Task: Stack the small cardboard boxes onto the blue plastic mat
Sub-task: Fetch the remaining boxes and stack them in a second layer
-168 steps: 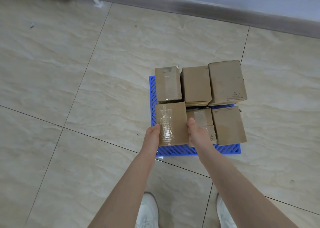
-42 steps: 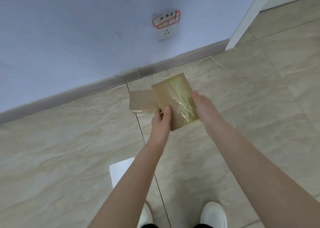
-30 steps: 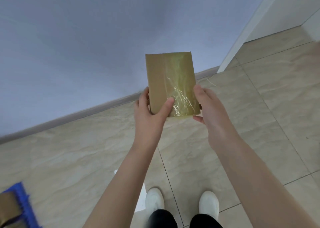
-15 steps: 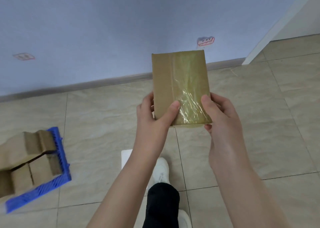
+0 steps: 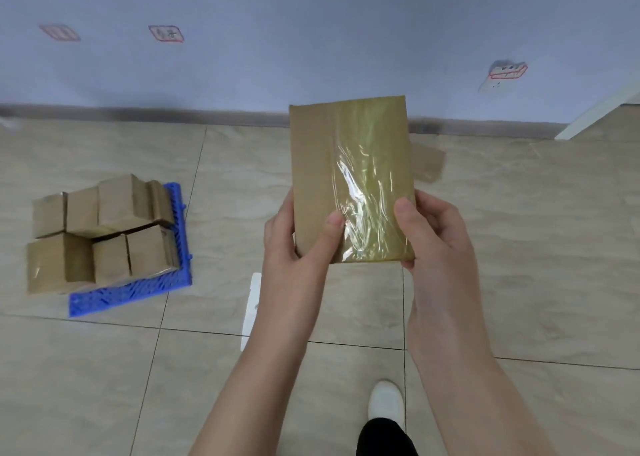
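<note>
I hold a small cardboard box [image 5: 349, 164] with shiny tape on its face in front of me, well above the floor. My left hand [image 5: 298, 241] grips its lower left edge with the thumb on the front. My right hand [image 5: 433, 234] grips its lower right edge. The blue plastic mat [image 5: 138, 287] lies on the floor at the left, with several cardboard boxes [image 5: 100, 227] standing on it in two rows. Another cardboard box [image 5: 426, 161] lies on the floor behind the held box, mostly hidden by it.
A tiled floor runs to a grey skirting board [image 5: 173, 114] and a pale blue wall with sockets [image 5: 502, 76]. A white sheet [image 5: 252, 303] lies on the floor below my left forearm. My white shoe [image 5: 386, 403] shows at the bottom.
My view has swung left, so the blue mat with its boxes has come further into the frame. Both hands keep hold of the taped box, which stays raised in front of me.
</note>
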